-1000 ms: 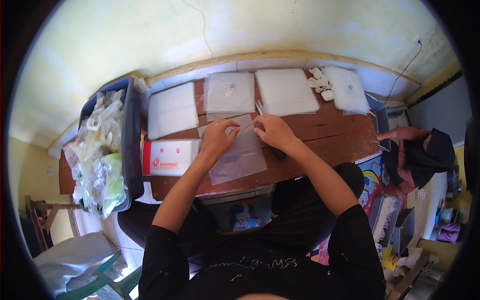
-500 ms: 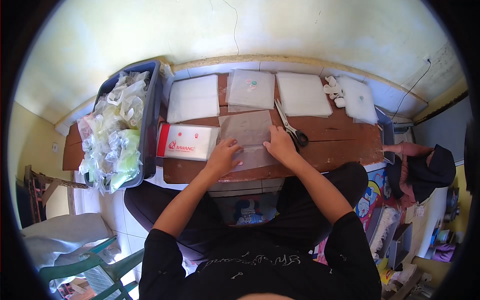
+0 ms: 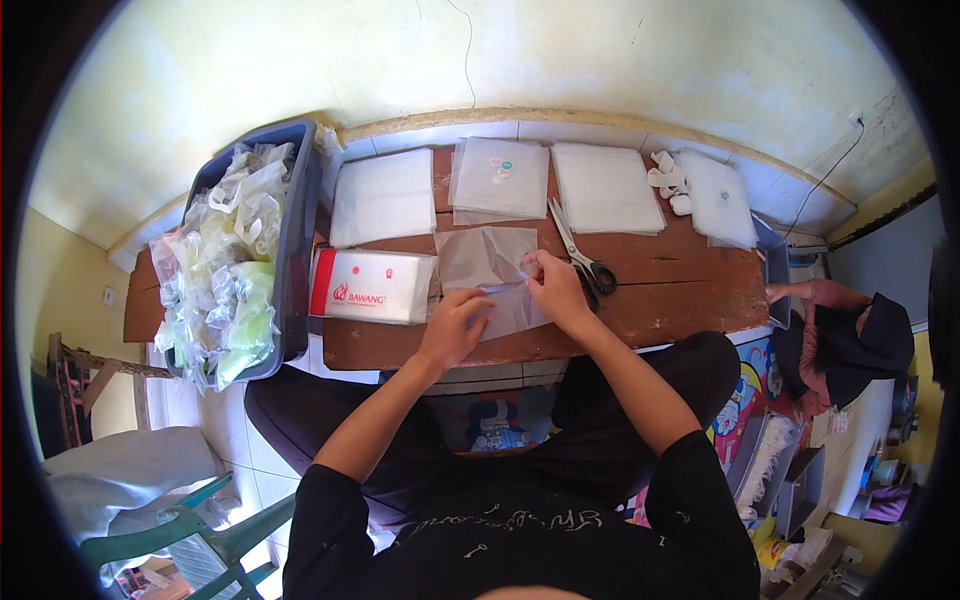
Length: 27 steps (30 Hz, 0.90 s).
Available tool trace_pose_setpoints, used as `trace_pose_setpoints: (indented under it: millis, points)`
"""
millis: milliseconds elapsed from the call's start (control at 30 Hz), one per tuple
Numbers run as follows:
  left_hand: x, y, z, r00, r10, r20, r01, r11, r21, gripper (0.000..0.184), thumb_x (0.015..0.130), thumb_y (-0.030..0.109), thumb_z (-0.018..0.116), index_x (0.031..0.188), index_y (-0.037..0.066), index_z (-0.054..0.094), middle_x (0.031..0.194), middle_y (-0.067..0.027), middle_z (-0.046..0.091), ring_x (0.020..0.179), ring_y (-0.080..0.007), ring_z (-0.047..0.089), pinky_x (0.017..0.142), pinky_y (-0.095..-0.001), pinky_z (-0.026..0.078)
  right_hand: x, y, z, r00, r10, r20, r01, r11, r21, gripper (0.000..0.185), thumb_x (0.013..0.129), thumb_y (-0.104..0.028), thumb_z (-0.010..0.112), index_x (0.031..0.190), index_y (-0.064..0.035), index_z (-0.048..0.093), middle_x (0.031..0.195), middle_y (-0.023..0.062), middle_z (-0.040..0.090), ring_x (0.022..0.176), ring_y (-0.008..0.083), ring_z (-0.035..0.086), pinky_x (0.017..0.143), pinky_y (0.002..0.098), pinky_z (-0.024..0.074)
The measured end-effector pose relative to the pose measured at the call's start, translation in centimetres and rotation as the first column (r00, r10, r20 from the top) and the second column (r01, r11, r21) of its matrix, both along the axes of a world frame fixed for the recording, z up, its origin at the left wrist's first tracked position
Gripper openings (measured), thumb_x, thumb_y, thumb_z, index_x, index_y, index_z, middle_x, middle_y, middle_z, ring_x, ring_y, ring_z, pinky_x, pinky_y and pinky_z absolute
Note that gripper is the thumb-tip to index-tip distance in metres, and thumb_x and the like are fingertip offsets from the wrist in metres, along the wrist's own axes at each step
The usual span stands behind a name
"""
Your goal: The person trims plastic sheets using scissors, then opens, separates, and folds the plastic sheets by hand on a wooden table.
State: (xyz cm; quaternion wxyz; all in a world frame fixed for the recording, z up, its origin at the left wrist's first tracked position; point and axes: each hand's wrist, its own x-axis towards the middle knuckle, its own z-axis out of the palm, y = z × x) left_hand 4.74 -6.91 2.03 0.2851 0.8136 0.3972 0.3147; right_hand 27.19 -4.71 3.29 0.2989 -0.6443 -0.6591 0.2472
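Observation:
A clear plastic bag [image 3: 487, 254] lies on the wooden table in front of me, its surface creased and partly lifted near the middle. My right hand [image 3: 556, 290] pinches the bag's right side between thumb and fingers. At the bag's lower left, my left hand [image 3: 455, 328] rests with loosely curved fingers, thumb apart from them. Just left of the bag is a pack of plastic bags with a red strip and "BAWANG" lettering [image 3: 375, 287]. Scissors with black handles [image 3: 577, 250] lie to the right of my right hand.
Stacks of clear bags [image 3: 384, 198] line the table's [image 3: 680, 280] back edge, one with small stickers [image 3: 500, 180]. White rolls [image 3: 667, 178] sit at the back right. A dark bin [image 3: 305, 230] full of plastic bags stands left. Another person [image 3: 835, 335] is at the right.
My right hand has drawn the bag's right side up, creasing it. My left hand has shifted slightly down. The camera view has moved a little.

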Motion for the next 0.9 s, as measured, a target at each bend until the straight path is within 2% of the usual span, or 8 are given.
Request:
trace_pose_setpoints:
  millis: [167, 333, 500, 533, 700, 800, 867, 900]
  points:
    - [-1.0, 2.2, 4.0, 0.973, 0.153, 0.172, -0.159, 0.987, 0.023, 0.045, 0.078, 0.012, 0.077, 0.12, 0.007, 0.063, 0.125, -0.0155, 0.06, 0.12, -0.0351, 0.054, 0.102, -0.0415, 0.043, 0.4, -0.3, 4.7, 0.903, 0.361, -0.232, -0.329, 0.93, 0.163, 0.021, 0.082, -0.003, 0.063, 0.103, -0.0028, 0.066, 0.085, 0.012, 0.061, 0.079, 0.028, 0.062, 0.074, 0.0347, 0.0504]
    - [-3.3, 4.2, 4.2, 0.955, 0.208, 0.209, -0.198, 0.978, -0.071, 0.084, 0.073, 0.026, 0.084, 0.142, 0.001, 0.043, 0.138, -0.0189, 0.052, 0.132, -0.033, 0.046, 0.111, -0.0408, 0.035, -0.3, -1.9, 10.6, 0.789, 0.601, -0.125, -0.583, 0.797, 0.156, 0.016, 0.084, -0.001, 0.063, 0.099, -0.0049, 0.068, 0.089, 0.0111, 0.061, 0.083, 0.0273, 0.062, 0.076, 0.036, 0.0503]
    - [-6.1, 5.0, 5.4, 0.941, 0.092, 0.327, 0.097, 0.849, -0.519, 0.06, 0.078, 0.031, 0.081, 0.126, 0.0, 0.059, 0.12, -0.0136, 0.064, 0.113, -0.0248, 0.06, 0.102, -0.0364, 0.043, -0.5, -2.1, 12.2, 0.725, 0.685, -0.076, -0.636, 0.707, 0.309, 0.012, 0.083, -0.001, 0.066, 0.094, -0.005, 0.069, 0.092, 0.0097, 0.061, 0.088, 0.0272, 0.062, 0.077, 0.0366, 0.0503]
    - [-6.5, 5.1, 5.6, 0.935, 0.037, 0.353, 0.239, 0.67, -0.703, 0.05, 0.082, 0.031, 0.079, 0.118, 0.0, 0.064, 0.112, -0.011, 0.068, 0.105, -0.0207, 0.064, 0.097, -0.0341, 0.046, -0.4, -1.9, 12.3, 0.76, 0.647, -0.06, -0.596, 0.731, 0.332, 0.01, 0.083, -0.001, 0.066, 0.092, -0.0049, 0.069, 0.094, 0.0094, 0.062, 0.092, 0.0276, 0.062, 0.079, 0.0366, 0.0505]
    - [-6.5, 4.8, 6.4, 0.878, 0.142, 0.456, 0.229, 0.712, -0.663, 0.025, 0.093, 0.021, 0.068, 0.106, 0.001, 0.069, 0.1, -0.0066, 0.071, 0.089, -0.0133, 0.065, 0.087, -0.0297, 0.048, -0.5, -0.5, 9.3, 0.867, 0.491, -0.08, -0.4, 0.784, 0.476, 0.024, 0.083, -0.008, 0.071, 0.107, -0.0051, 0.067, 0.108, 0.0093, 0.063, 0.104, 0.0276, 0.061, 0.089, 0.0358, 0.0495]
    - [-6.4, 4.8, 7.6, 0.826, 0.216, 0.52, 0.188, 0.765, -0.616, 0.021, 0.096, 0.017, 0.062, 0.108, 0.001, 0.068, 0.103, -0.0072, 0.072, 0.09, -0.0135, 0.065, 0.085, -0.0293, 0.049, -1.7, 1.2, 6.1, 0.95, 0.122, -0.288, 0.025, 0.888, 0.458, 0.055, 0.083, -0.017, 0.077, 0.131, -0.0037, 0.052, 0.119, 0.0121, 0.062, 0.114, 0.0254, 0.059, 0.099, 0.0351, 0.0457]
    - [-7.2, 5.4, 7.5, 0.826, 0.213, 0.523, 0.149, 0.812, -0.565, 0.024, 0.098, 0.018, 0.058, 0.115, 0.001, 0.066, 0.112, -0.0079, 0.071, 0.095, -0.0155, 0.067, 0.084, -0.0294, 0.049, -1.9, 3.7, 1.7, 0.647, -0.051, -0.761, -0.025, 0.996, -0.087, 0.082, 0.082, -0.024, 0.08, 0.144, 0.0006, 0.033, 0.125, 0.0173, 0.059, 0.119, 0.024, 0.056, 0.103, 0.036, 0.0427]
    - [-7.5, 5.6, 7.7, 0.824, 0.217, 0.523, 0.137, 0.82, -0.556, 0.024, 0.098, 0.018, 0.058, 0.115, 0.001, 0.066, 0.112, -0.0079, 0.071, 0.095, -0.0155, 0.067, 0.084, -0.0294, 0.049, -2.6, 4.2, 0.7, 0.645, -0.034, -0.763, -0.037, 0.996, -0.076, 0.082, 0.082, -0.024, 0.08, 0.144, 0.0006, 0.033, 0.125, 0.0173, 0.059, 0.119, 0.024, 0.056, 0.103, 0.036, 0.0427]
